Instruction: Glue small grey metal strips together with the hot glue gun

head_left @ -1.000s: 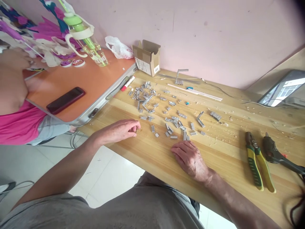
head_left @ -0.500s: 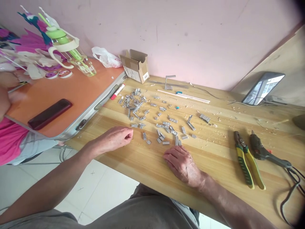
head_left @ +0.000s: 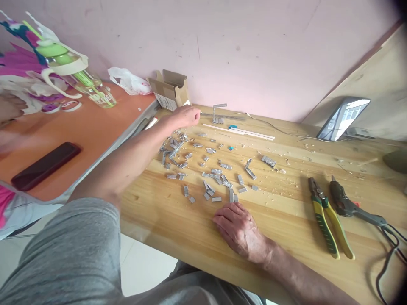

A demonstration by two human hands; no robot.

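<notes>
My left hand (head_left: 187,116) is closed in a fist over the back of the table, in front of the cardboard box (head_left: 170,90). What it holds, if anything, is hidden. Beneath and beside that forearm lies a heap of small grey metal pieces (head_left: 174,146). My right hand (head_left: 240,231) rests palm down near the front edge, fingers curled and together, their undersides out of sight. Two flat metal pieces (head_left: 232,195) lie right at its fingertips. Farther back stands a bent metal strip (head_left: 219,106) with small pieces at its foot.
Pliers (head_left: 327,216) and a glue gun (head_left: 343,199) with a cord lie at right. White sticks (head_left: 241,132) lie near the wall; a phone (head_left: 345,118) leans at back right. The orange table (head_left: 95,127) at left bears a dark phone (head_left: 46,165) and a bottle (head_left: 76,72). Another person sits there.
My left hand has moved forward and right, from the table's front left to the box, still closed. My right hand has stayed by the metal pieces. The view has shifted slightly.
</notes>
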